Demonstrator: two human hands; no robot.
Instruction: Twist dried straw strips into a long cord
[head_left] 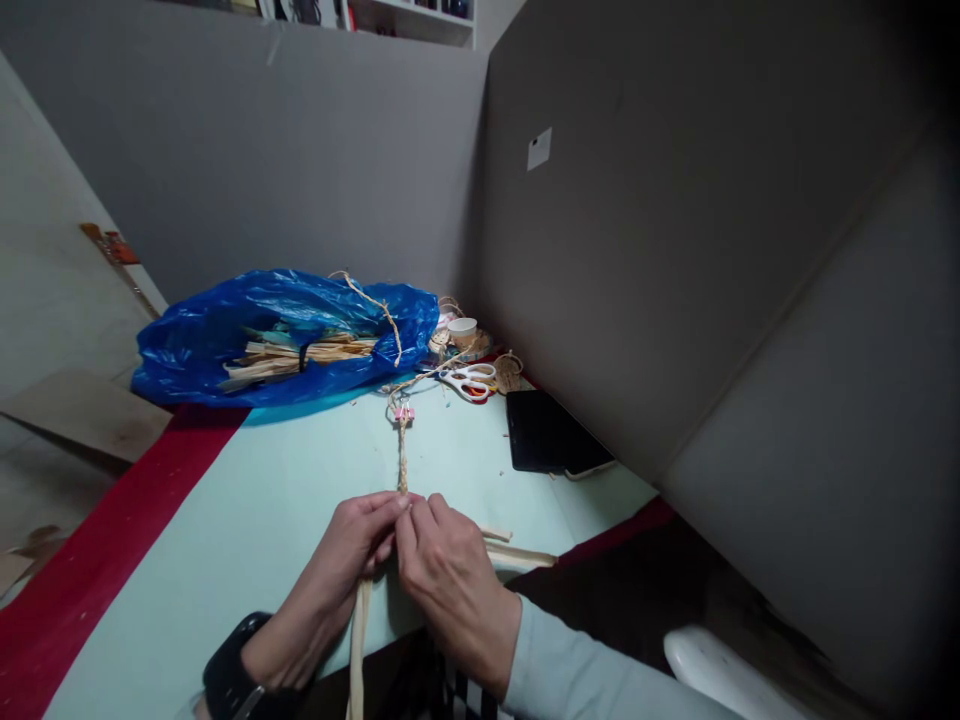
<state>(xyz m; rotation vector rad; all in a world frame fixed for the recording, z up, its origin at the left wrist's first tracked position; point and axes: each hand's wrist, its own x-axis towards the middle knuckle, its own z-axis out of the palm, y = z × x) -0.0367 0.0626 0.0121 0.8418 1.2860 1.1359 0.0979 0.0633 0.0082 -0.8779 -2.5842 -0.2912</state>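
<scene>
A thin braid of pale straw-like strands [403, 460] runs toward me from a pink binder clip [405, 412] on the table. At its near end my left hand [364, 535] pinches the braid between thumb and fingers. Pressed close against it, my right hand [442, 560] has its fingers closed on the strands at the same spot. One loose flat strand [358, 640] hangs down below my left hand. Other loose strands [525, 555] stick out to the right from behind my right hand. The fingertips hide how the strands cross.
Behind the clip lies a blue plastic bag [277, 300] with a bundle of straw strips [315, 350]. White-handled scissors [472, 380], a white cup [462, 328] and a dark phone-like device [551, 430] lie to the right. Grey partitions [337, 150] enclose the pale green tabletop [300, 450].
</scene>
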